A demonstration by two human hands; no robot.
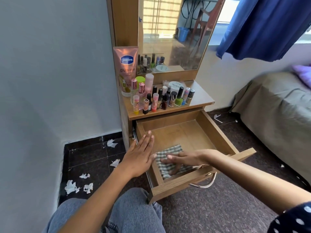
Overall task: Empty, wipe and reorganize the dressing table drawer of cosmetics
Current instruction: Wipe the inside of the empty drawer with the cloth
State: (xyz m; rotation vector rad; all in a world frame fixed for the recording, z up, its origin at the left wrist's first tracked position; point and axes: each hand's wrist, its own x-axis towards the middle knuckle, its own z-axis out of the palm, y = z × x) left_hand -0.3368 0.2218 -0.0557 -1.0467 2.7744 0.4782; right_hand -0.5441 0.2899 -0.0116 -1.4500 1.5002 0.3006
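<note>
Crumpled white tissue scraps (72,187) lay on the dark floor at the left, their edges too soft to count with certainty. The left hand (140,154) rested flat on the left wall of the open drawer (217,132), fingers (148,138) straight and together, holding nothing. Above it, the tabletop (200,96) carried a tall Vaseline tube (126,69) and a crowded cluster of small bottles (161,98), many overlapping so their labels could not be read. The drawer's wooden floor was bare apart from a green checked cloth (170,152) at its front. The right hand (183,159) pressed down on that cloth with fingers spread and fairly straight; its fingertips were partly hidden behind the drawer's front panel. A bed (277,111) was cut off at the right edge.
</note>
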